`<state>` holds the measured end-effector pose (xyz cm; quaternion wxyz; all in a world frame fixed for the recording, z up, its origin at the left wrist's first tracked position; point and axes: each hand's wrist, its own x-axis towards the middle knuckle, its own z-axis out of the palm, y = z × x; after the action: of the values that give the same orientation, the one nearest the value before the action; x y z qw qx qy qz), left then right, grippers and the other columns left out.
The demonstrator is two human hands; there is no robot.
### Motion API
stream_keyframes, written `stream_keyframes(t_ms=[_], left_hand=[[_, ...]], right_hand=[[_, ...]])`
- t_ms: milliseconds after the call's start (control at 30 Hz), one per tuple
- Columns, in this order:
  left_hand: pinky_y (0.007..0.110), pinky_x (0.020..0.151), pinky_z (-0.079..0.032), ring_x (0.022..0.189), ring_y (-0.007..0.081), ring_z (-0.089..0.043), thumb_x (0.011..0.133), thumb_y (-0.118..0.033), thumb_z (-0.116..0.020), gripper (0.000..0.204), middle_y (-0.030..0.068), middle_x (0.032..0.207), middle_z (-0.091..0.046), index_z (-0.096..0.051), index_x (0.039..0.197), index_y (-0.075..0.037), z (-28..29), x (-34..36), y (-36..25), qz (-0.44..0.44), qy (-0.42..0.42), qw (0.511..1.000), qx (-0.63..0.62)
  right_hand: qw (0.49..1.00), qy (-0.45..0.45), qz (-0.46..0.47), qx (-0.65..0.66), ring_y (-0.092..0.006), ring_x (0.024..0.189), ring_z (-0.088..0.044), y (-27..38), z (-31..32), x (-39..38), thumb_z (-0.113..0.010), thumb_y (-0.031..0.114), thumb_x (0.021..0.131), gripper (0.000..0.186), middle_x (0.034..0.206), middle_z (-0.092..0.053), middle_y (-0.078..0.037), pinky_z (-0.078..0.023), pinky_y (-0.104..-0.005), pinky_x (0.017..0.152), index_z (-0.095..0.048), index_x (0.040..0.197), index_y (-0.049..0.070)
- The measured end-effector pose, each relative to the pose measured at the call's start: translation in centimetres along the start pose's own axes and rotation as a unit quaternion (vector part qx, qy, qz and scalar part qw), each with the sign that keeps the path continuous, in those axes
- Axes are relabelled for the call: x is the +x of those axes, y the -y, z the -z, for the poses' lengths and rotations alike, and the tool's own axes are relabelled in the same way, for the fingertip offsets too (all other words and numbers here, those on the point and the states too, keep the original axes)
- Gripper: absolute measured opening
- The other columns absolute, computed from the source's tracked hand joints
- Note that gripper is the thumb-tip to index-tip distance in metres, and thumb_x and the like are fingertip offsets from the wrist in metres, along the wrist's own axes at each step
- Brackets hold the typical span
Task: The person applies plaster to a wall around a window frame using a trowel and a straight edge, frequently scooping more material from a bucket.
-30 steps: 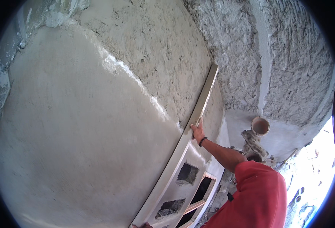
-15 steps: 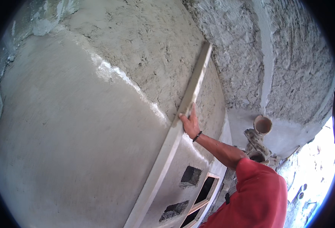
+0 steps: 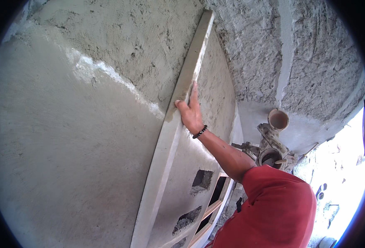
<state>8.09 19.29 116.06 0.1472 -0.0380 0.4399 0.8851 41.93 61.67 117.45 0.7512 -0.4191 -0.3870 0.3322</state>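
My right hand (image 3: 192, 115) grips a long, pale straightedge (image 3: 154, 182) that lies slantwise against a grey plastered wall (image 3: 75, 157). The thumb rests on the bar's broad face; the fingers lie along its right edge, the index finger stretched upward. A dark beaded bracelet circles the wrist, and a red sleeve covers the upper arm. Wet plaster darkens the bar above the hand. Its lower end leaves the picture at the bottom. A whitish ragged seam (image 3: 120, 80) separates smoother plaster from rougher plaster and runs behind the bar. My left hand is out of sight.
Two square-edged holes, one of them a dark opening (image 3: 202, 179), pierce the wall right of the bar. Beside them is a wooden frame (image 3: 212, 209). A rough wall (image 3: 257, 58) adjoins at upper right, with a round bucket (image 3: 278, 120) and another container (image 3: 270, 158) below.
The whole view has shifted, so the wall, bar and hand appear farther up and left. My right hand keeps its grip. More of the lower container shows.
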Motion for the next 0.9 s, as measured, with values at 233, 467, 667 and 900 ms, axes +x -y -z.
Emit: stream_keyframes(t_ms=[233, 467, 667, 900], left_hand=[[0.036, 0.072, -0.048, 0.081, 0.0243, -0.058, 0.080, -0.024, -0.065, 0.027, 0.0109, 0.090, -0.063, -0.060, 0.092, 0.001, 0.3, 0.4, 1.2, -0.041, -0.098, 0.993, 0.044], [0.037, 0.069, -0.047, 0.075, 0.0237, -0.055, 0.082, -0.028, -0.064, 0.031, 0.0106, 0.084, -0.061, -0.061, 0.090, 0.001, 2.6, 2.3, 2.5, -0.048, -0.105, 0.979, 0.168], [0.037, 0.063, -0.045, 0.068, 0.0229, -0.050, 0.085, -0.034, -0.061, 0.037, 0.0105, 0.073, -0.056, -0.058, 0.080, 0.002, 2.6, 2.4, 3.3, -0.078, -0.120, 0.961, 0.236], [0.033, 0.053, -0.039, 0.059, 0.0194, -0.044, 0.082, -0.034, -0.065, 0.037, 0.0076, 0.062, -0.047, -0.054, 0.072, -0.001, 2.0, 1.1, 2.5, -0.087, -0.117, 0.953, 0.265]], right_hand=[[0.999, -0.028, -0.022, -0.024, -0.0323, 0.108, -0.052, -4.6, 1.2, -1.7, -0.053, 0.020, 0.079, 0.087, 0.124, -0.048, -0.026, -0.038, -0.0348, 0.094, 0.004, 0.142, -0.001], [0.973, -0.039, -0.222, -0.049, -0.0264, 0.120, -0.040, -16.3, 6.0, -8.1, -0.053, 0.015, 0.076, 0.085, 0.136, -0.035, -0.021, -0.031, -0.0310, 0.101, -0.004, 0.143, 0.000], [0.961, -0.085, -0.261, 0.022, -0.0230, 0.099, -0.051, -25.3, 7.8, -13.3, -0.052, 0.013, 0.077, 0.084, 0.122, -0.048, -0.015, -0.042, -0.0319, 0.087, -0.003, 0.144, 0.005], [0.970, -0.064, -0.231, 0.048, -0.0227, 0.096, -0.051, -22.0, 7.6, -11.6, -0.054, 0.014, 0.077, 0.084, 0.122, -0.047, -0.017, -0.043, -0.0305, 0.084, -0.004, 0.144, 0.003]])
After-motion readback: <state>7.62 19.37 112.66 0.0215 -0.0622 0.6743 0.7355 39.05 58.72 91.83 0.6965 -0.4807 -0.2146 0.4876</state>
